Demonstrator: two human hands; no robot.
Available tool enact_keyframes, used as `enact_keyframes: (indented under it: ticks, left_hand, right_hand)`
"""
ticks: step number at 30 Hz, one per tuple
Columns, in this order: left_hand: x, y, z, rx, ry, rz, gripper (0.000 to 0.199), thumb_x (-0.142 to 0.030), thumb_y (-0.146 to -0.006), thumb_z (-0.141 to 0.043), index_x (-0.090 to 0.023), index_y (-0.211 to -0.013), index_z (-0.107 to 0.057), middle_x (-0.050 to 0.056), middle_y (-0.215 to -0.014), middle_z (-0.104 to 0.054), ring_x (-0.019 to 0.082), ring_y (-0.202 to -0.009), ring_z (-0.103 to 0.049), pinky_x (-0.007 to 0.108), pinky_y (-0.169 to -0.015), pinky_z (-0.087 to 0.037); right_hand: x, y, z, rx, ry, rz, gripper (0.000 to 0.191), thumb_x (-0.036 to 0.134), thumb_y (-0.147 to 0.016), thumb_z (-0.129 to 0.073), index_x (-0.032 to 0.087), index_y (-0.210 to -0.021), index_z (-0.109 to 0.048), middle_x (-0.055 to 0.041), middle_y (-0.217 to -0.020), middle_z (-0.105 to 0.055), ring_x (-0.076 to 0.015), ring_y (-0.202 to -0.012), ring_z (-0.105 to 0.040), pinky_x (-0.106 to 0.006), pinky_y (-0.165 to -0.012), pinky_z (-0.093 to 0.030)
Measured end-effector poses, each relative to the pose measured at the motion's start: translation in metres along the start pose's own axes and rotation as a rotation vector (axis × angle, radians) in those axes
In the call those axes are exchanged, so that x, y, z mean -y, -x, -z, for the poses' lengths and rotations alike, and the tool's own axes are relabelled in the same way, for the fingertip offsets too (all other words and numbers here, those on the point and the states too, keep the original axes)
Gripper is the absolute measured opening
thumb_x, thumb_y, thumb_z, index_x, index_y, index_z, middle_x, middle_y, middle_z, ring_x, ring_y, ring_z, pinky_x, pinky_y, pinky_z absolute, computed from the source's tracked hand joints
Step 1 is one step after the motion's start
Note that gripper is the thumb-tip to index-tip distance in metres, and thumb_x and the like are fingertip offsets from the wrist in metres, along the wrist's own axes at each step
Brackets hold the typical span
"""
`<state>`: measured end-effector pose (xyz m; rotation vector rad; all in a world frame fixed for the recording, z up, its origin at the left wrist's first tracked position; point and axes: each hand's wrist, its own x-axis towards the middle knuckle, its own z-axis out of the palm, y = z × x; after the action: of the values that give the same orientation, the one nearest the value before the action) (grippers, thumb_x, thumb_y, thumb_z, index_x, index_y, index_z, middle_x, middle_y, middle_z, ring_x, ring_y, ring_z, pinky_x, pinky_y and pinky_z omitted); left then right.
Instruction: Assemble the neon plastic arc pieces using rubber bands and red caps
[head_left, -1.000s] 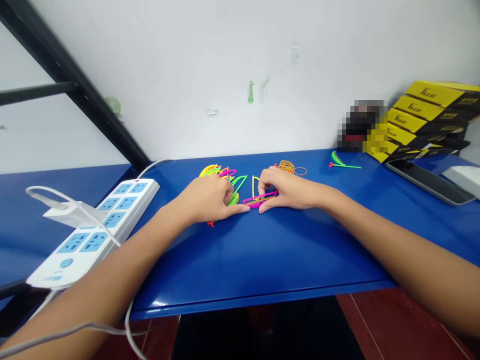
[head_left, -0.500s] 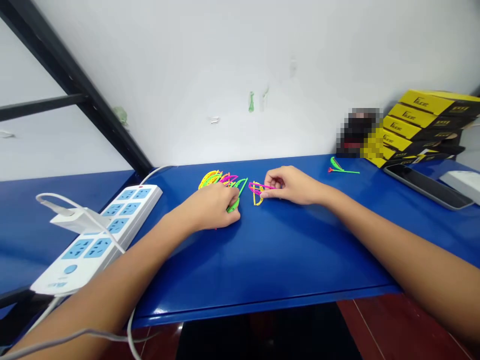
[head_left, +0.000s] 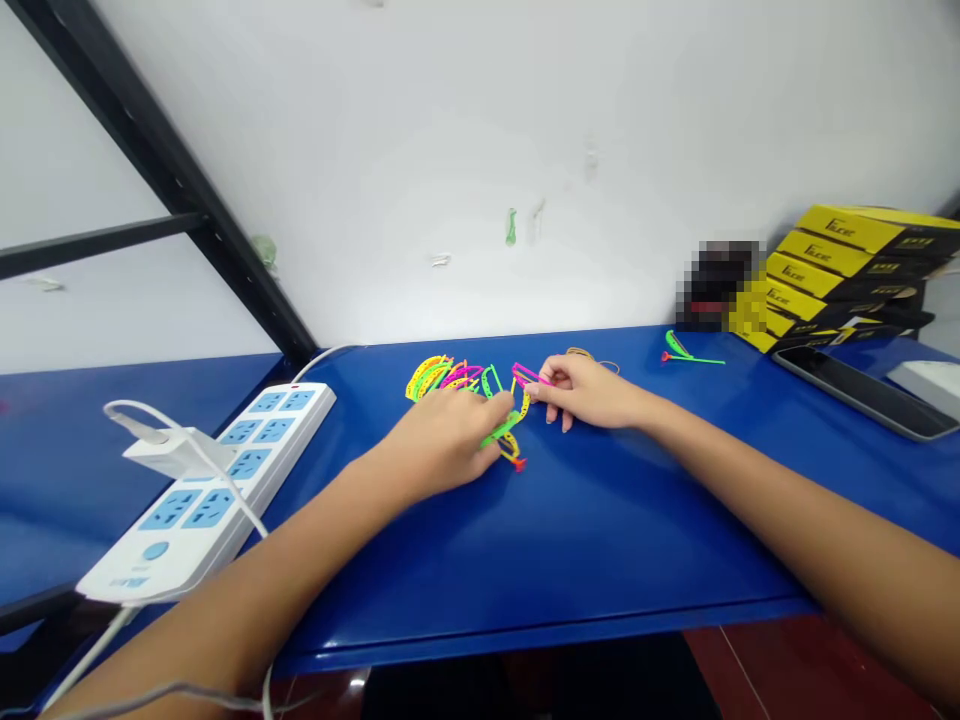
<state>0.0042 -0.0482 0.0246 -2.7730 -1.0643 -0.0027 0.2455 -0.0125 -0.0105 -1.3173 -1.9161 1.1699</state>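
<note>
My left hand [head_left: 446, 442] grips a neon green plastic strip [head_left: 499, 430] between its fingers. A yellow plastic piece with a red tip [head_left: 512, 448] lies just beyond those fingertips, below the strip. My right hand [head_left: 585, 392] pinches a magenta plastic frame [head_left: 527, 376] at its fingertips, close to my left hand. Behind my left hand is a tangled heap of neon yellow, green and magenta plastic parts [head_left: 435, 379], partly hidden by my fingers. Orange rubber bands [head_left: 592, 357] lie behind my right hand.
The blue table [head_left: 570, 560] carries a white power strip [head_left: 217, 480] with a cable at left, a green-and-red plastic piece [head_left: 690, 350], stacked yellow boxes [head_left: 847, 265] and a phone [head_left: 855, 392] at right. A black metal frame [head_left: 165, 190] slants at upper left.
My left hand has moved right, toward my right hand, with the green strip. The yellow and red piece now shows beyond its fingers. The view has tilted slightly.
</note>
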Motion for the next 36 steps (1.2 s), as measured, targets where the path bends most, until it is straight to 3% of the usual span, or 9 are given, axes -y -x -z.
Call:
enact_keyframes:
  ticks: [3, 9, 13, 18, 22, 25, 27, 32, 36]
  left_hand:
    - [-0.013, 0.0, -0.013, -0.076, 0.041, -0.137, 0.014, -0.021, -0.096, -0.059, -0.02, -0.109, -0.065, 0.007, -0.094, -0.077, 0.025, -0.076, -0.071, 0.036, -0.058, -0.045]
    - [-0.02, -0.001, -0.027, -0.217, 0.129, -0.2, 0.022, -0.032, -0.106, -0.053, -0.018, -0.11, -0.07, 0.011, -0.109, -0.075, 0.026, -0.096, -0.073, 0.037, -0.074, -0.057]
    - [-0.02, 0.0, -0.03, -0.283, 0.205, -0.249, 0.023, -0.033, -0.106, -0.056, -0.018, -0.111, -0.072, 0.013, -0.115, -0.075, 0.027, -0.106, -0.071, 0.04, -0.093, -0.058]
    - [-0.02, -0.001, -0.026, -0.343, 0.335, -0.274, 0.033, -0.044, -0.107, -0.057, -0.02, -0.125, -0.07, 0.013, -0.121, -0.077, 0.026, -0.111, -0.073, 0.038, -0.096, -0.058]
    - [0.013, -0.005, -0.011, -0.421, 0.252, -0.073, 0.036, -0.042, -0.109, -0.046, -0.02, -0.105, -0.075, 0.01, -0.097, -0.08, 0.023, -0.089, -0.075, 0.036, -0.082, -0.055]
    - [0.048, -0.006, 0.001, -0.315, 0.061, 0.303, 0.039, -0.044, -0.103, -0.05, -0.019, -0.082, -0.073, 0.009, -0.077, -0.076, 0.025, -0.07, -0.069, 0.033, -0.062, -0.043]
    - [0.064, -0.006, 0.007, -0.218, 0.027, 0.419, 0.039, -0.047, -0.097, -0.055, -0.019, -0.073, -0.071, 0.01, -0.07, -0.073, 0.025, -0.066, -0.066, 0.033, -0.059, -0.037]
    - [0.068, -0.007, 0.006, -0.019, 0.117, 0.305, 0.044, -0.062, -0.092, -0.062, -0.021, -0.083, -0.074, 0.007, -0.07, -0.072, 0.024, -0.063, -0.063, 0.032, -0.059, -0.033]
    - [0.067, -0.008, 0.0, 0.05, 0.033, 0.307, 0.033, -0.048, -0.096, -0.058, -0.022, -0.088, -0.075, 0.008, -0.076, -0.074, 0.025, -0.067, -0.066, 0.033, -0.061, -0.034]
  right_hand:
    - [0.0, -0.001, -0.008, -0.026, -0.02, 0.03, 0.041, 0.058, -0.093, -0.077, 0.023, -0.088, -0.056, -0.001, -0.074, -0.07, -0.0148, -0.053, -0.064, -0.028, -0.049, -0.05]
    - [0.012, 0.002, -0.015, 0.088, -0.238, 0.078, 0.047, 0.065, -0.095, -0.07, 0.021, -0.087, -0.057, -0.0033, -0.091, -0.072, -0.0181, -0.081, -0.069, -0.031, -0.074, -0.054]
    - [0.013, 0.003, -0.016, 0.094, -0.227, 0.098, 0.048, 0.067, -0.094, -0.069, 0.021, -0.088, -0.059, -0.0008, -0.084, -0.067, -0.0175, -0.079, -0.064, -0.031, -0.073, -0.05]
    - [0.006, 0.0, -0.014, 0.054, -0.21, 0.094, 0.042, 0.061, -0.098, -0.066, 0.021, -0.09, -0.058, -0.0027, -0.087, -0.068, -0.0174, -0.078, -0.063, -0.032, -0.073, -0.05]
    - [0.0, -0.002, -0.012, -0.06, -0.104, 0.127, 0.031, 0.051, -0.103, -0.061, 0.023, -0.094, -0.05, -0.0029, -0.087, -0.068, -0.018, -0.075, -0.063, -0.033, -0.071, -0.049]
    - [0.003, 0.002, -0.012, -0.107, 0.066, 0.212, 0.022, 0.044, -0.107, -0.051, 0.024, -0.099, -0.046, -0.0001, -0.084, -0.061, -0.0176, -0.073, -0.058, -0.032, -0.07, -0.046]
    - [0.009, 0.006, -0.013, -0.079, 0.167, 0.257, 0.021, 0.043, -0.108, -0.048, 0.023, -0.103, -0.049, -0.0001, -0.086, -0.058, -0.0178, -0.076, -0.054, -0.032, -0.071, -0.043]
    - [0.023, 0.016, -0.014, 0.068, 0.281, 0.274, 0.028, 0.048, -0.106, -0.055, 0.022, -0.095, -0.05, 0.0007, -0.083, -0.055, -0.0165, -0.073, -0.048, -0.03, -0.067, -0.037]
    - [0.025, 0.018, -0.009, 0.22, 0.364, 0.245, 0.044, 0.058, -0.091, -0.075, 0.021, -0.084, -0.053, 0.0022, -0.079, -0.055, -0.0148, -0.07, -0.046, -0.029, -0.061, -0.032]
